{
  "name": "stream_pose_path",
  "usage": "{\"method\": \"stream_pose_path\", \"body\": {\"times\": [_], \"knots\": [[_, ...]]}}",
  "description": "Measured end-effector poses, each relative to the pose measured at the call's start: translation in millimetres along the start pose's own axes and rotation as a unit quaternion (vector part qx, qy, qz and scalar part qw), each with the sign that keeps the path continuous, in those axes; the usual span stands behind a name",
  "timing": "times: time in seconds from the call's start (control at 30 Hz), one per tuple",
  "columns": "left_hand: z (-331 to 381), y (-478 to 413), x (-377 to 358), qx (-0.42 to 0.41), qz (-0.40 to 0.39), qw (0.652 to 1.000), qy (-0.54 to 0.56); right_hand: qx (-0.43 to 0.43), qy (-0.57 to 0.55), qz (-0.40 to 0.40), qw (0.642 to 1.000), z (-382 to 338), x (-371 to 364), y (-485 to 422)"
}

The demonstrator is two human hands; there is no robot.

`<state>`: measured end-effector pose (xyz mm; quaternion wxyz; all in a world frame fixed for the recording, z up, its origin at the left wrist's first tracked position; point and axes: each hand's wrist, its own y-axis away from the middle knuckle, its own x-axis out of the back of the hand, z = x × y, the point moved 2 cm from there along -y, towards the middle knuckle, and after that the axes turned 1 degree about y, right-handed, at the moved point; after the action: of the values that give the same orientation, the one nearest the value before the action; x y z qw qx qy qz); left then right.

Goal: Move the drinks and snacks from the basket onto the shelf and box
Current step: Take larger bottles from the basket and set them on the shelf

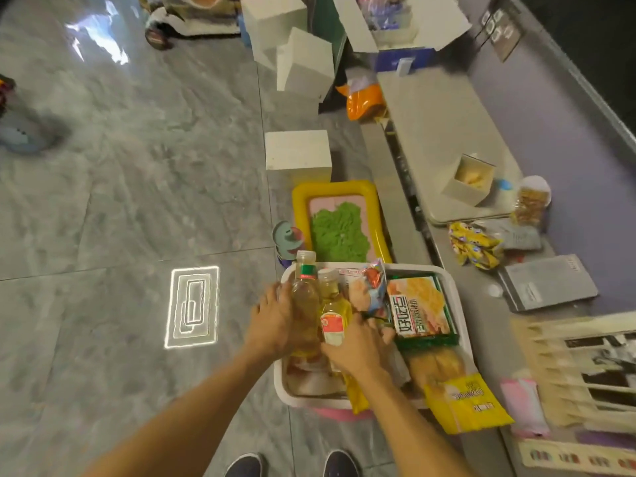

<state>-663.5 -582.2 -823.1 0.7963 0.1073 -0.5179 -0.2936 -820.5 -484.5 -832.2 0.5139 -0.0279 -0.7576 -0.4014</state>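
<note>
Upright, both bottles stood at the basket (457,297) left edge: left hand (275,325) fingers wrapped the taller bottle (304,294), right hand (354,346) fingers pinching the shorter bottle (332,315) beside it.

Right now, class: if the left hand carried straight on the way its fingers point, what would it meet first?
The left hand points up-right and already touches the green-labelled bottle. Beyond it stands the red-labelled bottle, held by the right hand; depth is uncertain.
</note>
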Motion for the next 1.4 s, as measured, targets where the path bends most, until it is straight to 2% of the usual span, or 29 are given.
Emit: {"method": "stream_pose_path", "body": {"times": [0.13, 0.37, 0.53, 0.67, 0.83, 1.13, 1.4], "knots": [[4, -14, -7, 0.029, 0.001, 0.998, 0.057, -0.013, -0.033, -0.031, 0.999, 4, -2, -19], [2, -12, -16, -0.008, 0.048, 0.996, 0.073, -0.027, -0.112, -0.030, 0.993, 14, 1, -17], [6, 14, -22, -0.048, 0.030, 0.965, 0.258, -0.019, -0.171, 0.010, 0.985, 21, 14, -4], [12, 30, 1, -0.075, 0.052, 0.953, 0.289, -0.019, -0.284, 0.028, 0.958, 26, 30, 15], [27, 43, 63, -0.094, 0.082, 0.953, 0.277, 0.030, -0.384, 0.061, 0.921, 25, 84, 46], [144, 119, 247, -0.229, 0.126, 0.937, 0.232, 0.100, -0.386, 0.163, 0.902, 38, 273, 151], [258, 205, 375, -0.352, 0.156, 0.898, 0.213, 0.111, -0.385, 0.296, 0.867, 51, 417, 283]]}}
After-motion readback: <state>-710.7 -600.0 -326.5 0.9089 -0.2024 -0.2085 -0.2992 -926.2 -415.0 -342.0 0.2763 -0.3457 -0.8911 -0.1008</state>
